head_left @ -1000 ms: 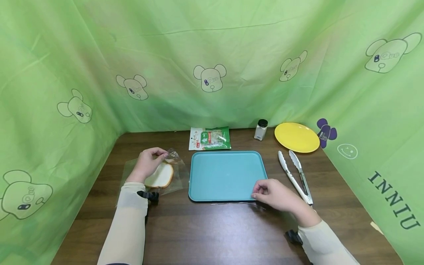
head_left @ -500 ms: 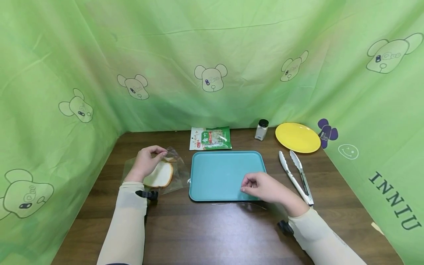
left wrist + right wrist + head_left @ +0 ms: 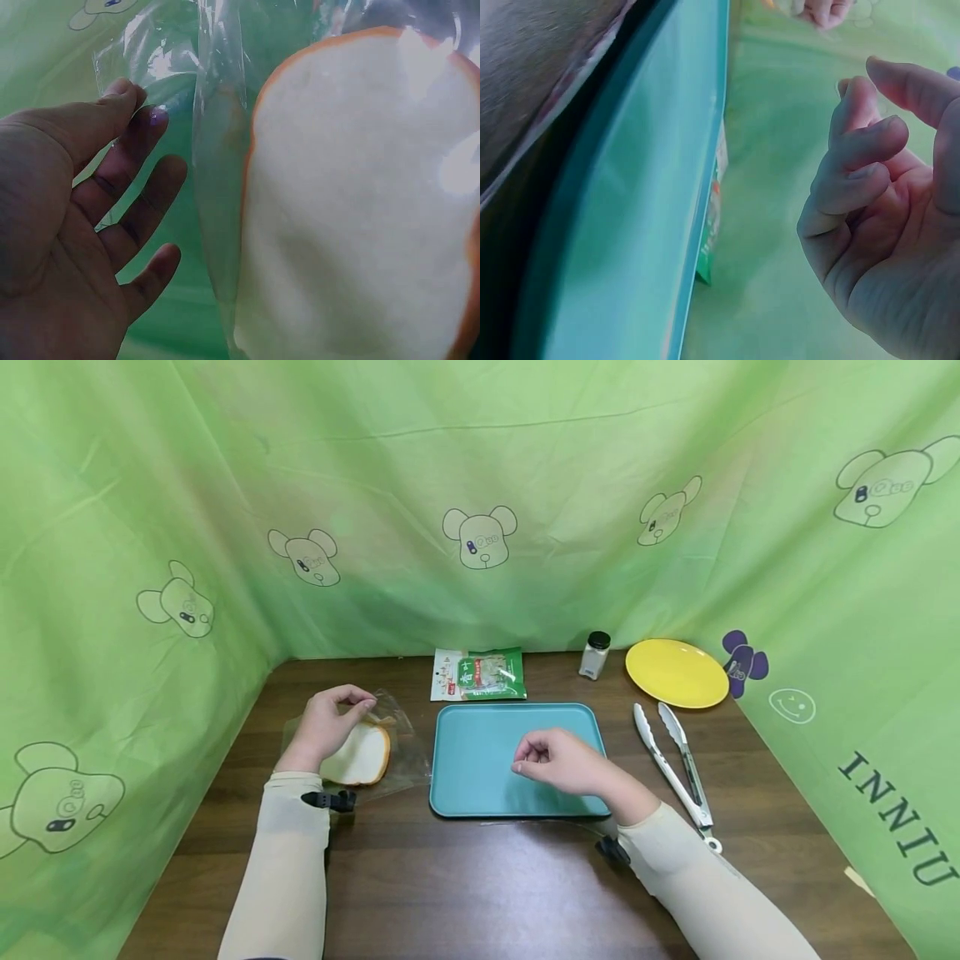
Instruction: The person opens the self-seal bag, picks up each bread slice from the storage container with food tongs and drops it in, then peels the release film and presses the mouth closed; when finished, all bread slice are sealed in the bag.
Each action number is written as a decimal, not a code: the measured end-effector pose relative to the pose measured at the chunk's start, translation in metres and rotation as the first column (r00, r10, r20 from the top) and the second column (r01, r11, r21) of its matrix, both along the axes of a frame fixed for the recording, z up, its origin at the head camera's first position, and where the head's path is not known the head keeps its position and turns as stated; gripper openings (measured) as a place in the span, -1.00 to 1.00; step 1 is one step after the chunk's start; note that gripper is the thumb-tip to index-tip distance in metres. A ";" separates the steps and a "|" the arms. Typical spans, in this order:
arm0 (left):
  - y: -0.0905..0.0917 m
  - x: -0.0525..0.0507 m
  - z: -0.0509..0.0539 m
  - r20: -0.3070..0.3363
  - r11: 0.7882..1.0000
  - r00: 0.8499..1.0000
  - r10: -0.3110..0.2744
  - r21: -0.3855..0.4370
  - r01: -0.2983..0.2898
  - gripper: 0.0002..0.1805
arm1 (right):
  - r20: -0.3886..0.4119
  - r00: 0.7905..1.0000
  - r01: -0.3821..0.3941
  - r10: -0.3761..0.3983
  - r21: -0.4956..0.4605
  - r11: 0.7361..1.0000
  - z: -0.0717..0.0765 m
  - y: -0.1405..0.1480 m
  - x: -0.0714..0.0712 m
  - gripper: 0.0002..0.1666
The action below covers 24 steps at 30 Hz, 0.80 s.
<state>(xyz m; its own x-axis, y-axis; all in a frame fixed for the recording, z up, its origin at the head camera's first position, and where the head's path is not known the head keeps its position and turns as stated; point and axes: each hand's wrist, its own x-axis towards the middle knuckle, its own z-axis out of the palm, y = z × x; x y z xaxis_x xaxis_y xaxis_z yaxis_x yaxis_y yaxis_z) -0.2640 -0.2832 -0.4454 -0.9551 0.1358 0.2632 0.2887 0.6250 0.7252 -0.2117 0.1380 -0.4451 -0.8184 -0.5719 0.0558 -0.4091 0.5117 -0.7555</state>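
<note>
At the left, my left hand (image 3: 321, 727) pinches the edge of a clear plastic bag (image 3: 408, 758) between thumb and forefinger. Inside or under the film lies a slice of bread (image 3: 358, 756), white with an orange-brown crust; the left wrist view shows the bread slice (image 3: 360, 187) close up with the crinkled bag (image 3: 219, 112) beside it. My right hand (image 3: 566, 762) hovers above the blue tray (image 3: 472, 768). In the right wrist view its fingers are loosely curled, a gap parts thumb and forefinger, and the hand (image 3: 885, 202) holds nothing.
Behind the tray lies a green and white packet (image 3: 480, 675). A black-lidded jar (image 3: 594, 657) and a yellow plate (image 3: 677, 673) stand at the back right. Metal tongs (image 3: 678, 768) lie to the tray's right. A thin clear strip (image 3: 525, 823) runs along the tray's front edge.
My right hand has moved left and away from me, from the tray's front right corner to over its middle. The left hand has barely shifted and still pinches the bag.
</note>
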 end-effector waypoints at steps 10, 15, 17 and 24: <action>0.000 0.004 0.010 -0.036 1.000 0.999 0.003 -0.013 -0.004 -0.83 | 0.013 1.000 0.022 -0.023 0.020 1.000 0.003 -0.023 -0.016 -0.94; -0.001 0.006 0.016 -0.060 1.000 0.998 0.007 0.007 -0.007 -0.84 | 0.014 1.000 -0.011 0.011 0.038 0.999 0.005 -0.034 -0.020 -0.89; -0.001 0.008 0.019 -0.061 1.000 0.998 0.005 0.014 -0.004 -0.84 | 0.011 1.000 -0.026 0.025 0.035 0.999 0.006 -0.039 -0.021 -0.88; -0.003 0.013 0.028 -0.088 0.999 0.996 0.005 0.038 -0.002 -0.84 | -0.001 0.999 -0.045 0.046 0.067 0.997 0.006 -0.051 -0.024 -0.88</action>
<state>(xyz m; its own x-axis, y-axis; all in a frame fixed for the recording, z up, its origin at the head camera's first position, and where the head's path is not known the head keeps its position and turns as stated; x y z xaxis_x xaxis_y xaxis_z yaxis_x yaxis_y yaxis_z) -0.2510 -0.2862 -0.4173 -0.9284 0.1208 0.3514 0.3505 0.5985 0.7203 -0.2360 0.0869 -0.4391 -0.7914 -0.6111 0.0178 -0.4349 0.5422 -0.7190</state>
